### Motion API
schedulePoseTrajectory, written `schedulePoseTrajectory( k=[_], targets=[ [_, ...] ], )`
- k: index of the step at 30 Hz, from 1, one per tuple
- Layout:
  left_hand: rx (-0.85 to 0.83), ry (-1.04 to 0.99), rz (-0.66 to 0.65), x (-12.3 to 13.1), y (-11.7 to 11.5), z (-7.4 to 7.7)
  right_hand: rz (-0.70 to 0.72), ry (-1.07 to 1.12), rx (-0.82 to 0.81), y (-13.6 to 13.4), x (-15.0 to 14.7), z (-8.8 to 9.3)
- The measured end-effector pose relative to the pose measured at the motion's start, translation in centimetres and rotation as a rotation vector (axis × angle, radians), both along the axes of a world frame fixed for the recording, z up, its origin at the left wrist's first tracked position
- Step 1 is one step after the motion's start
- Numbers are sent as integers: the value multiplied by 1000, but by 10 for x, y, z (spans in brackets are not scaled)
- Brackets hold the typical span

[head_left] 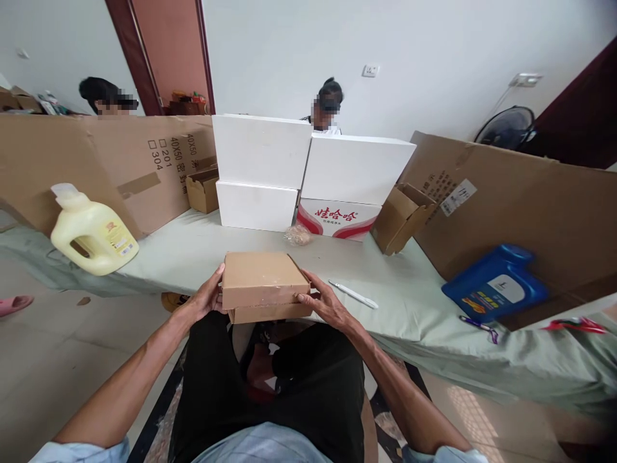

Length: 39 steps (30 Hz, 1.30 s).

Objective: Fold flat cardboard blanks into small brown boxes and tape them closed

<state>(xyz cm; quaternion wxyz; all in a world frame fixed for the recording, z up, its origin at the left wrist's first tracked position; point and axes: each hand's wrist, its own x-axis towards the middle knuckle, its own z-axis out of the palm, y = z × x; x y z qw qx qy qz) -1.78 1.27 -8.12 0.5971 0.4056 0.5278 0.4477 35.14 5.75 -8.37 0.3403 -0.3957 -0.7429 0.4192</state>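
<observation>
A flat brown cardboard box (pixel 265 273) sits at the near edge of the table, its lid part resting over a lower part that shows beneath it. My left hand (pixel 209 292) grips its left side, with the fingers partly hidden behind it. On the right front corner, my right hand (pixel 330 302) closes around the box with the thumb on the front face. A slim white-handled tool with a thin metal tip (pixel 354 294), like a craft knife, lies just right of my right hand. Beyond the box is a small crumpled clear plastic bundle (pixel 297 235).
White boxes (pixel 263 154) stand stacked at the back, between open small cartons (pixel 205 190). Large cardboard panels (pixel 520 212) flank both sides. A yellow jug (pixel 91 235) is left, a blue bottle (pixel 496 283) right. Two people sit beyond the boxes.
</observation>
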Motion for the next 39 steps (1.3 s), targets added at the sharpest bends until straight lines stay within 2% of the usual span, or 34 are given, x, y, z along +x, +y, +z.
schedulePoseTrajectory(
  k=[3, 6, 8, 10, 13, 17, 22, 25, 29, 31, 32, 33, 35, 37, 39],
  targets=[
    [87, 181, 72, 4, -4, 0, -74, -30, 101, 1, -11, 0],
    [245, 247, 113, 6, -13, 4, -114, -60, 181, 9, -17, -2],
    [348, 299, 35, 3, -20, 4, -150, -87, 228, 17, -20, -4],
    [394, 332, -105, -3, -26, 2, -170, -83, 243, 22, -20, -6],
    [408, 358, -224, -13, -30, -8, -129, -42, 189, 23, -20, -11],
    [468, 429, -195, -20, -26, -23, -34, -35, 31, 16, -15, -16],
    [671, 588, -277, -18, -34, -34, -104, 25, -128, 18, -12, -22],
    [740, 757, -211, -13, -38, -32, -97, 63, -173, 21, -15, -21],
    [765, 816, 24, -7, -24, -20, 15, 94, -198, 18, -17, -6],
    [727, 826, 96, -6, -15, -13, 83, 85, -148, 13, -16, 3],
    [708, 834, 91, -7, -13, -10, 110, 61, -102, 11, -16, 7],
    [694, 845, 57, -8, -11, -7, 130, 26, -50, 9, -14, 8],
    [675, 876, -90, -11, -14, -6, 149, -61, 49, 6, -12, 5],
    [670, 914, -248, -13, -22, -10, 132, -133, 123, 4, -8, -7],
    [686, 951, -314, -13, -30, -17, 95, -161, 159, 3, -6, -22]
  ],
)
